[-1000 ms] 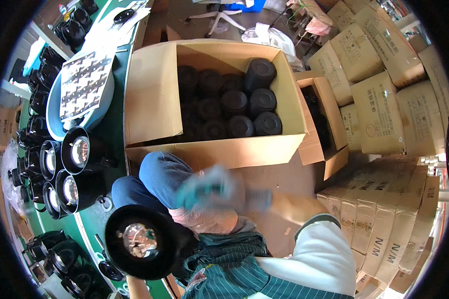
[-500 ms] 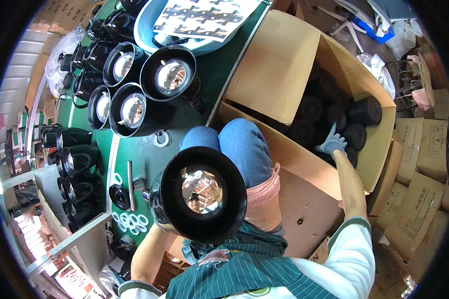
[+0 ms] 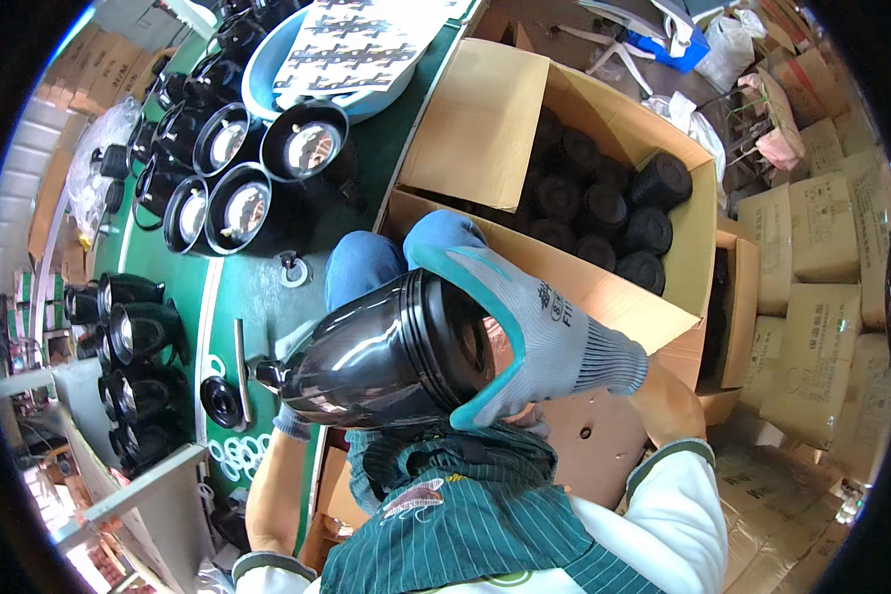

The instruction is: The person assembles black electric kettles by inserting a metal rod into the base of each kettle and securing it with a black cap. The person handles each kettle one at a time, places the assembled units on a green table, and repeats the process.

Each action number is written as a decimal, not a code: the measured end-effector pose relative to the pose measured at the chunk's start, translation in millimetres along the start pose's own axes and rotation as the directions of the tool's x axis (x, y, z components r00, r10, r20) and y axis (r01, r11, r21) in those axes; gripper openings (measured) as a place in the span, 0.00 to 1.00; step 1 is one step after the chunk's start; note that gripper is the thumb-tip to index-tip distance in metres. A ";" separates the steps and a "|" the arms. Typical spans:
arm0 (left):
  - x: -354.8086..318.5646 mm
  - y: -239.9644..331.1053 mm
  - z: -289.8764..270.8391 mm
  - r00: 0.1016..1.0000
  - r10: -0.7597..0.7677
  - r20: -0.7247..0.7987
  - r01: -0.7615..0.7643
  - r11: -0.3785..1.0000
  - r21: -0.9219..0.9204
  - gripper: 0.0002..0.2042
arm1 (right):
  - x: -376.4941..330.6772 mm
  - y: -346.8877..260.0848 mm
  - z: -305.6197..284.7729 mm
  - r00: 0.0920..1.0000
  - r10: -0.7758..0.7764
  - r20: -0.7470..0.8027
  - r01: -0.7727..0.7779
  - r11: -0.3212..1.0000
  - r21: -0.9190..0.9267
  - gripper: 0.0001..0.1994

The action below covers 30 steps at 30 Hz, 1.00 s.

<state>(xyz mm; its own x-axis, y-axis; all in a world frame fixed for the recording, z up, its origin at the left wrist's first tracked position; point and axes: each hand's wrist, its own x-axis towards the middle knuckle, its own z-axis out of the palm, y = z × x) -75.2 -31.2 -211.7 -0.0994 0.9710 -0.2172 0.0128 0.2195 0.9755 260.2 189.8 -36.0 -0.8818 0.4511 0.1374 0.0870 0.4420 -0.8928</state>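
Observation:
A glossy black vacuum jug body [image 3: 366, 346] lies tilted sideways above my lap, its ridged wide end turned right. Supporting it from behind and on the left is my left hand [image 3: 295, 338], gloved and mostly hidden by the jug. My right hand [image 3: 535, 322], in a grey and teal glove, wraps its thumb and fingers around the wide end. Whether a separate black piece sits in that grip, I cannot make out. Beyond the right hand, an open carton [image 3: 653, 322] holds several black ridged round pieces [image 3: 604, 207].
Several black jugs [image 3: 238, 208] stand on the green table [image 3: 277, 297] at left, beside a blue basin [image 3: 257, 84] with a printed sheet. White rings [image 3: 238, 455], a black disc [image 3: 221, 401] and a metal rod [image 3: 241, 371] lie nearer. Cartons [image 3: 812, 337] are stacked right.
My right hand has come from the carton to the jug's wide end. The jug has turned from facing up to lying sideways, opening toward the right. My view has shifted right.

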 end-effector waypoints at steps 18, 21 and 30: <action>-51.9 159.7 15.1 0.668 0.744 0.027 -0.396 0.325 0.859 0.15 | -18.3 -2.8 46.7 0.953 0.230 0.199 -0.291 0.878 0.379 0.43; -53.5 201.1 26.4 0.518 0.752 0.408 -0.569 -0.053 0.821 0.15 | -29.6 37.0 58.1 0.871 0.336 0.358 -0.467 0.792 0.393 0.45; -35.5 95.7 0.4 0.935 0.185 -0.303 -0.229 0.966 -0.117 0.20 | -15.7 -29.6 47.8 0.966 -0.249 -0.065 0.228 0.945 -0.236 0.58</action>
<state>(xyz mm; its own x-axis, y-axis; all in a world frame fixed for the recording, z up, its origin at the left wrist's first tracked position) -70.1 -44.6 -110.6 -0.3921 0.9199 -0.0122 -0.0813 -0.0215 0.9965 249.3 132.6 -32.3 -0.8438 0.3761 0.3828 -0.0093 0.7030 -0.7112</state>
